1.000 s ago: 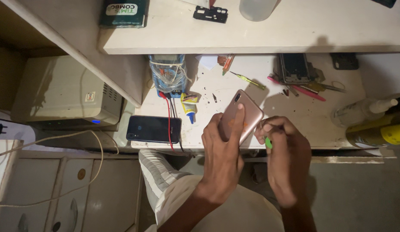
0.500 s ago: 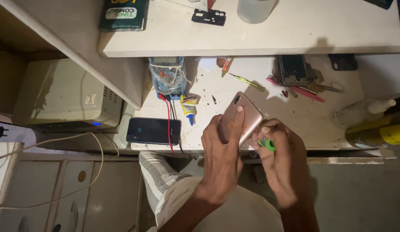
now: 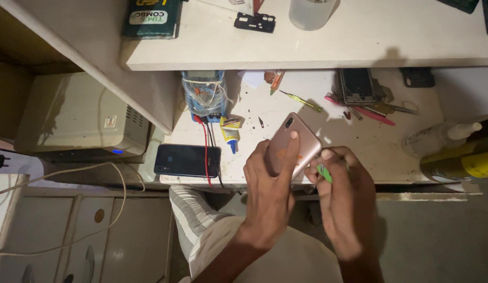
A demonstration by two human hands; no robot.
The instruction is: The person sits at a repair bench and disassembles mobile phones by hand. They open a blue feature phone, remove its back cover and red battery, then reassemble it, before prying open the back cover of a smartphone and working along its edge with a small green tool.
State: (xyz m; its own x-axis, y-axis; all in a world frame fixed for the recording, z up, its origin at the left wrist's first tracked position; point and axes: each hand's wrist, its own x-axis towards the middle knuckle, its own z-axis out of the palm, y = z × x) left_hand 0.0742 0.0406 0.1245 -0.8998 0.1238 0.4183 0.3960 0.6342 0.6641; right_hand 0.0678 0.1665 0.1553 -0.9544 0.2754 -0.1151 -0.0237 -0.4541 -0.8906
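Left-hand grip [image 3: 270,183] on smooth rose-gold phone [image 3: 293,144]; thin green pick [image 3: 323,172].

bench [image 3: 328,99] white, stained | on it: dark phone [image 3: 187,160], glue tube [image 3: 231,137], screwdriver [image 3: 301,100], bottle [image 3: 440,136]

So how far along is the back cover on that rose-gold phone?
Done: nothing visibly lifted; the rose-gold phone looks whole, back facing up. In hand: left hand grips it; right hand presses a small green plastic pick at its lower edge. Left: the whole cover remains seated.
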